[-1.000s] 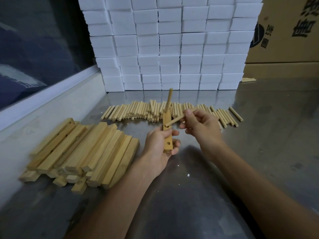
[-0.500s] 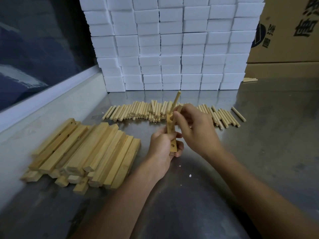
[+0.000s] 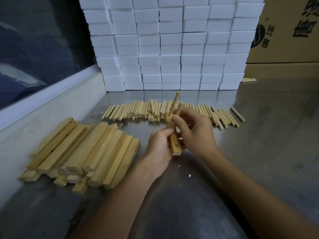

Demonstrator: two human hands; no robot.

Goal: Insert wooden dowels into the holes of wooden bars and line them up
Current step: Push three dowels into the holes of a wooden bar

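My left hand (image 3: 159, 145) grips a short wooden bar (image 3: 175, 146) held roughly upright above the metal table; a hole shows near its lower end. One dowel (image 3: 175, 100) stands out of the bar's upper end, pointing up and away. My right hand (image 3: 193, 128) pinches a second dowel (image 3: 179, 107) beside the first, against the bar's upper part. Whether this dowel sits in a hole is hidden by my fingers. A row of loose dowels (image 3: 141, 111) lies behind my hands. A pile of wooden bars (image 3: 82, 152) lies at the left.
A wall of stacked white foam blocks (image 3: 170, 49) stands at the back of the metal table (image 3: 259, 152). Cardboard boxes (image 3: 290, 31) are at the back right. A raised pale ledge (image 3: 43, 107) and a dark window run along the left side.
My right hand swung its dowel from lying across the bar to nearly upright beside the first dowel. The bar tilted slightly and the hands came closer together.
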